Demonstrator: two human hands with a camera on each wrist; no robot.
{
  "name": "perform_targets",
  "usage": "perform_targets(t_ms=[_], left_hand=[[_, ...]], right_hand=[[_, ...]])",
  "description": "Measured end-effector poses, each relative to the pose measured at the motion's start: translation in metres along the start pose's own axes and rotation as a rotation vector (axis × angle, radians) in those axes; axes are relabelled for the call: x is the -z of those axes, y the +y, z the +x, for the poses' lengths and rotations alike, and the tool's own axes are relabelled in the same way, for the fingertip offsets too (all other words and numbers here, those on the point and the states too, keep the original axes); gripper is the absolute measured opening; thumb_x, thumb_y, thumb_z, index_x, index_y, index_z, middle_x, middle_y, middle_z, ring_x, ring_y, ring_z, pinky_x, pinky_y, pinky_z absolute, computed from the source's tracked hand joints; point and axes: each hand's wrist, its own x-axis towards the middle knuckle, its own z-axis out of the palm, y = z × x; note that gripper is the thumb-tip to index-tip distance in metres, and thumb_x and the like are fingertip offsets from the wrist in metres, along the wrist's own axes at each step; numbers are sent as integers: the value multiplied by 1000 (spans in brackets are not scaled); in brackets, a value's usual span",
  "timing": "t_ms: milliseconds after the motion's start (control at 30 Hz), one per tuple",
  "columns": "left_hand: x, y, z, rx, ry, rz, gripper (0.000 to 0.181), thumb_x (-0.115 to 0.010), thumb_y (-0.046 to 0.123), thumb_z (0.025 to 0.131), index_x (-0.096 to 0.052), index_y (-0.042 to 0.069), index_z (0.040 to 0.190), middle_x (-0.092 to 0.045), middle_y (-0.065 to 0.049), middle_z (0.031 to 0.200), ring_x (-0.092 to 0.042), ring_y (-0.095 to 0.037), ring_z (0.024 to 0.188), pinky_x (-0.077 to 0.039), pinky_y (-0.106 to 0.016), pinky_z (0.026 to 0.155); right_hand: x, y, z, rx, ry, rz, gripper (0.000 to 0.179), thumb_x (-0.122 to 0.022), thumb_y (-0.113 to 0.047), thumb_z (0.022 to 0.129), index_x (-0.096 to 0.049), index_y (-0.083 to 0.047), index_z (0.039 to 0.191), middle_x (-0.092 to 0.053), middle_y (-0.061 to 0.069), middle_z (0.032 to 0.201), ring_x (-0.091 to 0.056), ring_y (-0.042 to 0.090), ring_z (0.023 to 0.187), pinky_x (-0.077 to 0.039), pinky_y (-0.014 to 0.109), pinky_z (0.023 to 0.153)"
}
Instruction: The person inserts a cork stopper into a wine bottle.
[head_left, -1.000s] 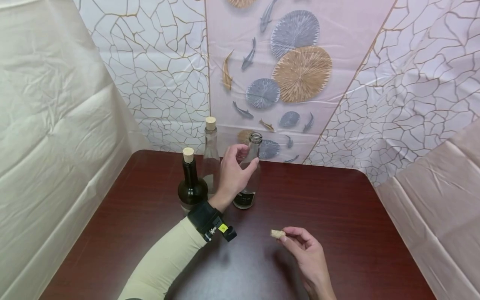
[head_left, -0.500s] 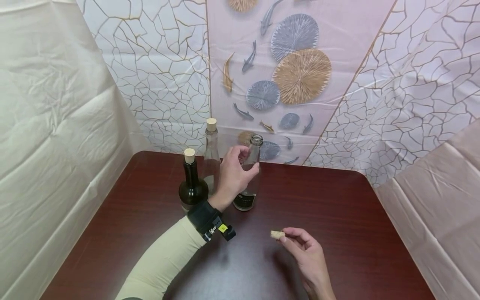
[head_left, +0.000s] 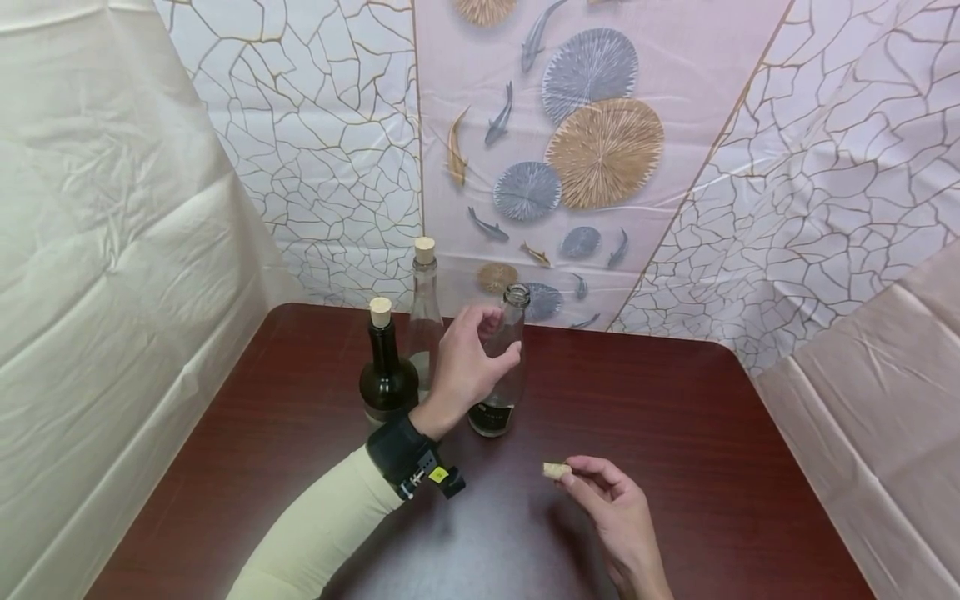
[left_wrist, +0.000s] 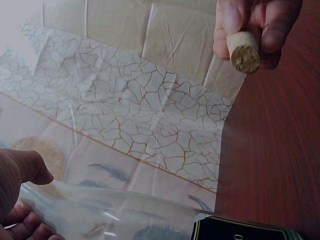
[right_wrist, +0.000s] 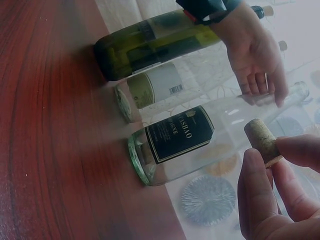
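My left hand (head_left: 468,354) curls its fingers and thumb round the upper part of a clear glass bottle (head_left: 508,379) with a black label. The bottle's mouth (head_left: 517,294) is uncorked and shows above the fingers. In the right wrist view the bottle (right_wrist: 187,142) stands on the table, part of its neck covered by the left hand (right_wrist: 252,55). Closer to me, my right hand (head_left: 617,512) pinches a small cork (head_left: 556,471) between thumb and fingertips, apart from the bottle. The left wrist view shows one rough end of this cork (left_wrist: 245,59).
To the left stand a dark green bottle (head_left: 387,383) and a second clear bottle (head_left: 426,312), both with corks in their mouths. The left forearm passes close in front of the green one. A patterned cloth (head_left: 600,242) hangs behind the dark red table (head_left: 645,400).
The left hand and the clear bottle in it have come a little toward me over the table. The right hand with the cork has stayed nearly still.
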Motion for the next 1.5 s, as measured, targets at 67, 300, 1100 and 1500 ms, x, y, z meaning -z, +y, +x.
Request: perform_targets(t_ms=[67,300,1100,1500], left_hand=[[2,1,-3,-3,-7,3,43,-76,29,77,-62,11,113,-62,-3,105,-58,-15,93,-51,-31,81],[8,5,-10,-19,-22,12,41,-76,29,77,-62,12,111,-61,-1,103,-57,-13,92,-50,-30,81],[26,11,-40,-55,-46,-59,39,-77,26,76,-62,13,109,-61,0,103,-57,-13,93,-53,-36,81],[32,13,-50,-57,-53,-73,39,-78,26,75,-62,14,108,-61,1,103,-57,-12,93,-54,-36,81]], right_hand=[[0,0,0,-4,2,-6,41,-76,-3,80,-59,15,114,-73,0,96,-71,13,85,-59,29,78],[-1,1,0,-12,-5,-14,43,-75,-4,81,-59,15,116,-73,-1,96,-71,13,85,-59,29,78],[-3,3,1,3,-21,17,47,-74,-1,81,-55,20,119,-74,0,97,-71,11,87,-58,30,81],[-2,3,1,-25,-24,20,49,-75,-3,81,-55,19,120,-74,-1,97,-71,12,89,-57,30,82]])
